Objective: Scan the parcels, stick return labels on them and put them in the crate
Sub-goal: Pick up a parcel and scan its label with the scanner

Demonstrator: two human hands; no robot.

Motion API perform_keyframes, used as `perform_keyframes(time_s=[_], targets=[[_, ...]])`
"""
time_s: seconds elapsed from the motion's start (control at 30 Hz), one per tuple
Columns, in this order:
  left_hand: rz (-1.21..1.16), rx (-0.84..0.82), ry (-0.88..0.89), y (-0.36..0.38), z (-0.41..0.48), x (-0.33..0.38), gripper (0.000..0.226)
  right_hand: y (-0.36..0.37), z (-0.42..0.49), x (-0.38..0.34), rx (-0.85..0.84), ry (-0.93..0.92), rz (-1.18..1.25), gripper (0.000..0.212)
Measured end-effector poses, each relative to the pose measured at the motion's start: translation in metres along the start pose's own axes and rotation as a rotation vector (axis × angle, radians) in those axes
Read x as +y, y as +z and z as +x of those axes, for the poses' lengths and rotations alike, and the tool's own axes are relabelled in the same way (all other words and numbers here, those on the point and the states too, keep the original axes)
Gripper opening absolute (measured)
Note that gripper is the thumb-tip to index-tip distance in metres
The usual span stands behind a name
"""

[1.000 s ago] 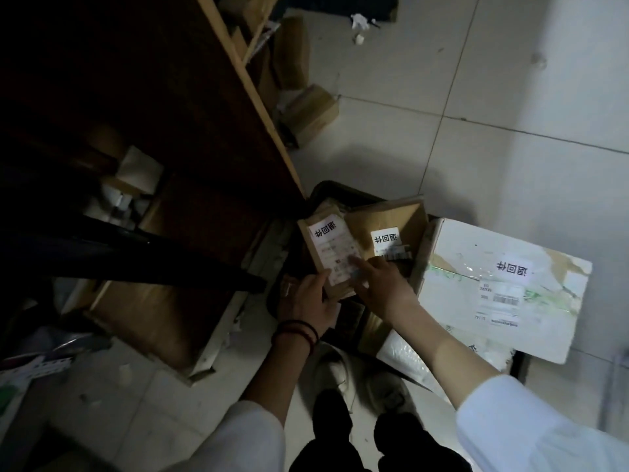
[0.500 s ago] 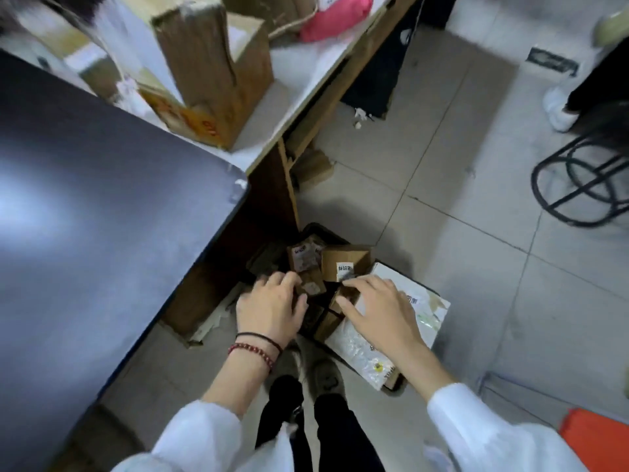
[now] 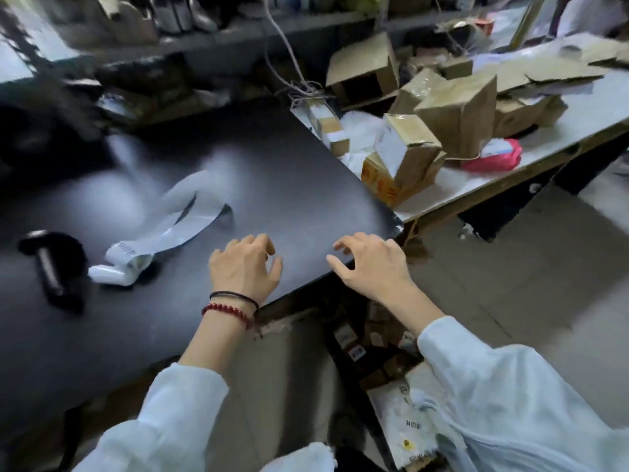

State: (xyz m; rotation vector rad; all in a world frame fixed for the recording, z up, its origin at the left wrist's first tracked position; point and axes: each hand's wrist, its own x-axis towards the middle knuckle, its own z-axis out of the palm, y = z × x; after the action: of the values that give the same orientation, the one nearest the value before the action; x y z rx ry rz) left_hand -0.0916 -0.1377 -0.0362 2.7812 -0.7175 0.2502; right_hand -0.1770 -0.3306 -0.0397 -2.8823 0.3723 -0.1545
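My left hand [image 3: 243,267] hovers over the near edge of the black table [image 3: 272,172], fingers apart and empty. My right hand [image 3: 371,264] is at the table's right corner, also empty with fingers spread. A white strip of return labels [image 3: 183,216] curls across the table to my left. The black handheld scanner [image 3: 51,267] lies at the far left. Below the table edge, the dark crate [image 3: 357,383] on the floor holds several small labelled parcels [image 3: 350,342] and a white bag parcel [image 3: 408,417]. More brown cardboard parcels [image 3: 408,151] are heaped on the white table at right.
The white table [image 3: 578,107] to the right carries torn boxes [image 3: 456,114], a pink bag [image 3: 497,156] and cardboard scraps. Cables [image 3: 289,63] hang at the back before cluttered shelves. Grey tiled floor [image 3: 527,284] lies right of the crate. The picture is motion-blurred.
Both hands have come up out of the crate, leaving the small parcels in it, and now hover over the black table's edge. My view has swung up from the floor to the tabletop.
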Motion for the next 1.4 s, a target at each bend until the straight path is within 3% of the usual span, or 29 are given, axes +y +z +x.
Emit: perform_keyframes(time_s=[0.23,0.4,0.53,0.77,1.0,1.23,1.4], targets=[[0.143,0.06,-0.315,-0.061,-0.117,-0.152,0.021,0.031,-0.009,-0.18,-0.162,-0.304,0.073,0.041],[0.261,0.076,-0.4,-0.103,-0.187,-0.233,0.019,0.047,-0.024,-0.286,-0.219,-0.481,0.104,0.043],[0.292,0.117,-0.47,-0.119,-0.209,-0.266,0.02,0.054,-0.017,-0.332,-0.244,-0.539,0.081,0.043],[0.251,0.145,-0.52,-0.11,-0.185,-0.307,0.021,0.087,0.027,-0.379,-0.226,-0.514,0.043,0.04],[0.193,0.01,-0.671,-0.104,-0.135,-0.358,0.03,0.123,0.105,-0.42,-0.277,-0.338,0.066,0.042],[0.178,-0.012,-0.702,-0.103,-0.104,-0.412,0.031,0.144,0.151,-0.453,-0.342,-0.109,0.174,0.05],[0.165,-0.035,-0.701,-0.108,-0.094,-0.46,0.031,0.159,0.163,-0.485,-0.377,-0.074,0.203,0.039]])
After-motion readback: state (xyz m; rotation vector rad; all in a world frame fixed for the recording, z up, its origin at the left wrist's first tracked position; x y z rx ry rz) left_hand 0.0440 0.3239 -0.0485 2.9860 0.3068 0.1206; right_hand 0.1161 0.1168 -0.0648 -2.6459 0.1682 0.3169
